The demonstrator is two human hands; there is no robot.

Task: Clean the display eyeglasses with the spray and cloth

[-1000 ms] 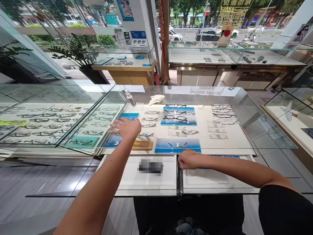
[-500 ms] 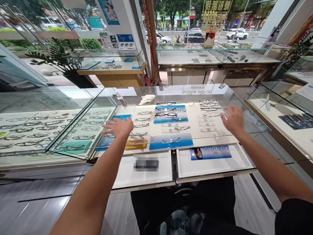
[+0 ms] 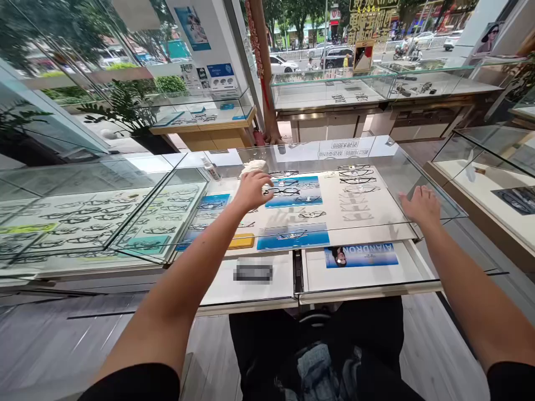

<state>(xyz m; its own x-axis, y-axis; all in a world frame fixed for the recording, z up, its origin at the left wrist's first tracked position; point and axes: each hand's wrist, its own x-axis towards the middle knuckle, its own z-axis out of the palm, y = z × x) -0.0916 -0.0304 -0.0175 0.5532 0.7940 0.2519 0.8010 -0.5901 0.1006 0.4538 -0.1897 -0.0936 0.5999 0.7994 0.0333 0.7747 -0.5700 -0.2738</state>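
Observation:
My left hand (image 3: 251,192) is over the glass top of the display case, just on the near side of a crumpled white cloth (image 3: 254,166). Its fingers are apart and bent to the right, with nothing visible in them; whether they touch the cloth I cannot tell. Toward the case's right side, my right hand (image 3: 422,206) is open and empty over the glass. Beneath the glass lie several eyeglasses (image 3: 284,191), some on a blue card (image 3: 314,199). A white spray bottle (image 3: 211,168) is left of the cloth.
Two pulled-out drawers (image 3: 309,299) are at the near side, one with a blue printed card (image 3: 371,256). A yellow glasses case (image 3: 242,241) lies inside the display. Another glass case (image 3: 83,217) adjoins on the left, and a further one (image 3: 480,167) stands right.
My left hand has moved right and away from me, to beside the white cloth. My right hand has shifted slightly right. The whole view has tilted a little.

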